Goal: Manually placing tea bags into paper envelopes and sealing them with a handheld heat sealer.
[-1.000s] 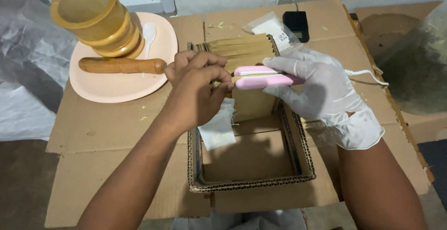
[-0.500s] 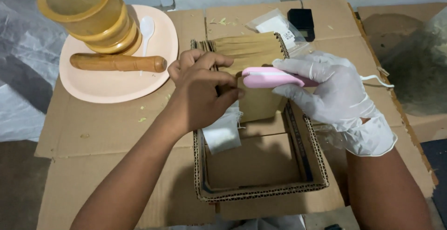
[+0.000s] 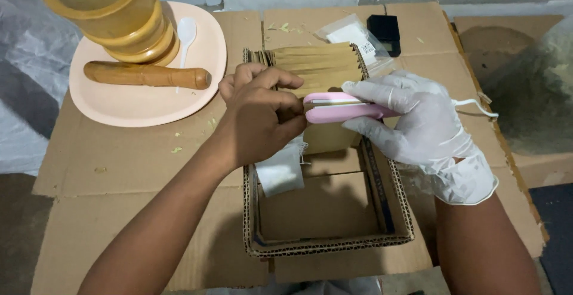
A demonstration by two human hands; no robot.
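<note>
Over box (image 3: 334,235) | right hand (image 3: 418,128) fingers clamp pink sealer (image 3: 340,107) | left hand (image 3: 259,113) pinches half-hidden white sachet (image 3: 280,173)

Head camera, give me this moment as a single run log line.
left hand: pinching small white pouch | right hand: gloved, gripping pink sealer | place: over cardboard tray | nearby: pestle on plate

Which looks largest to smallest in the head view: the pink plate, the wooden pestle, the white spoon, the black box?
1. Pink plate
2. Wooden pestle
3. White spoon and black box: these look close in size, and the box lies farther from the camera, so I leave them unranked.
</note>
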